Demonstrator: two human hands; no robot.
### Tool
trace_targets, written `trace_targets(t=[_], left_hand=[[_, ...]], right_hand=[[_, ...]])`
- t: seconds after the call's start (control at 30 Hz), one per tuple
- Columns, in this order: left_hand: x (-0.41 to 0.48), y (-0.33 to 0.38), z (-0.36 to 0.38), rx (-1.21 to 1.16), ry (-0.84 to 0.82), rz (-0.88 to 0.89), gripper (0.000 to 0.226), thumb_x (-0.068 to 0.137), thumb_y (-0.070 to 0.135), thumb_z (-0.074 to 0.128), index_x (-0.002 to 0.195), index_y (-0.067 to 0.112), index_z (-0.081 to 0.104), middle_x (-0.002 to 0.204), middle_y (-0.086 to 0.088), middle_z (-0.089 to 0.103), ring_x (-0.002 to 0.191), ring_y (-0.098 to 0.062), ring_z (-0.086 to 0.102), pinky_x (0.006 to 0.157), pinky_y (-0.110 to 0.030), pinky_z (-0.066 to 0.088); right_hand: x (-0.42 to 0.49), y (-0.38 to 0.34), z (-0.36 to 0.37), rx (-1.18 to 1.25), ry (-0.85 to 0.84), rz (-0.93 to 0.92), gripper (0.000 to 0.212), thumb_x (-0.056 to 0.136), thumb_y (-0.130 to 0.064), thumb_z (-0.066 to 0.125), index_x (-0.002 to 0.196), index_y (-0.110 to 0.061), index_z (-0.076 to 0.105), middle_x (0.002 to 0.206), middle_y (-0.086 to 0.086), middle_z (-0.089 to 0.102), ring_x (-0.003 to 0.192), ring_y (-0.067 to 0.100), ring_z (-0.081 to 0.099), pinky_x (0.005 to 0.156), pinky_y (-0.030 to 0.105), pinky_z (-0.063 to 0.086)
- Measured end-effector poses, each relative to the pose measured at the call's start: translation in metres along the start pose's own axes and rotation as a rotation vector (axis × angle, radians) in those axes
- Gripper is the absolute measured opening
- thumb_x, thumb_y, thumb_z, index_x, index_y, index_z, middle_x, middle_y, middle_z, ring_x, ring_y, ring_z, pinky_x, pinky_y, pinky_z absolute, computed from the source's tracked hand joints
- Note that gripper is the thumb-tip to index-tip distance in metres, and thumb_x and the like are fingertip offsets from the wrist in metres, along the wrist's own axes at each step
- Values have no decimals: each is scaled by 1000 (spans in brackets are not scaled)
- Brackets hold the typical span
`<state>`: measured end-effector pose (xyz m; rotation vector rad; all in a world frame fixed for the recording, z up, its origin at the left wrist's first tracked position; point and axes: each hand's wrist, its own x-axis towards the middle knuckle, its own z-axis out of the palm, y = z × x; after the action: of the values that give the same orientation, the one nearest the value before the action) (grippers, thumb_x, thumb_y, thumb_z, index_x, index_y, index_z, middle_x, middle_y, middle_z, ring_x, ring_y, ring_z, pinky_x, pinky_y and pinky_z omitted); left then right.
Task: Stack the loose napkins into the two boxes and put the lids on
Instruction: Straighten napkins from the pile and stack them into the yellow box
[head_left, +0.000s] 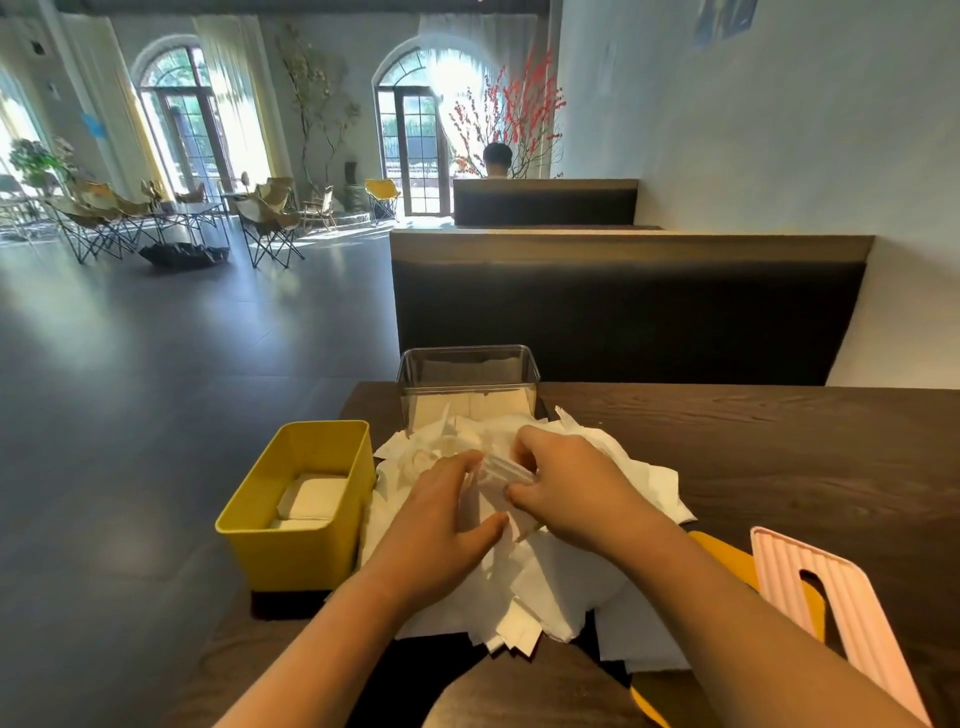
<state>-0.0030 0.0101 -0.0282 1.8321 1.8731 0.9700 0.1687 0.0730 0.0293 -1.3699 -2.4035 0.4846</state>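
A heap of loose white napkins (550, 582) covers the near middle of the dark wooden table (779, 457). My right hand (566, 488) pinches a folded napkin (501, 475) above the heap. Opposite it, my left hand (441, 525) touches the same napkin, fingers loosely bent. At the left stands a yellow box (301, 504) holding a low stack of napkins. Behind the heap is a clear box (467, 384) with napkins in its bottom. At the right lie a pink slotted lid (831, 608) and, partly under it, a yellow lid (727, 561).
The table's left edge drops to open grey floor. A dark padded bench back (623, 312) stands just beyond the table. A pale wall runs along the right. A person sits in the far booth.
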Motion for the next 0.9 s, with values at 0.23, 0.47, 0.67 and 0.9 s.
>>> trace_targets(t=[0.23, 0.47, 0.67, 0.9], left_hand=[[2, 6, -9, -73, 41, 11, 56, 92, 43, 77, 141, 41, 50, 137, 20, 57, 126, -3, 54, 104, -25, 47], [7, 4, -10, -58, 3, 16, 24, 94, 36, 76, 114, 36, 64, 110, 24, 62, 102, -2, 59, 90, -19, 51], [13, 3, -11, -30, 31, 59, 25, 94, 38, 76, 115, 29, 67, 113, 15, 65, 102, -5, 58, 89, -20, 50], [11, 7, -21, -155, 8, 51, 31, 96, 42, 73, 123, 35, 60, 119, 16, 66, 111, -5, 61, 94, -25, 56]], right_hand=[[-8, -2, -9, 113, 0, -37, 15, 95, -36, 74, 94, -40, 60, 102, -14, 66, 92, 12, 64, 90, 30, 61], [-16, -5, -6, -73, 109, -79, 19, 92, -53, 71, 104, -40, 65, 127, -14, 56, 115, 10, 47, 111, 38, 46], [-16, -7, -5, -272, 76, -96, 48, 94, -58, 66, 136, -37, 61, 137, -8, 51, 122, 12, 43, 111, 40, 38], [-12, -5, -7, -87, 148, -102, 36, 96, -47, 70, 129, -35, 66, 134, -12, 57, 118, 8, 48, 115, 41, 40]])
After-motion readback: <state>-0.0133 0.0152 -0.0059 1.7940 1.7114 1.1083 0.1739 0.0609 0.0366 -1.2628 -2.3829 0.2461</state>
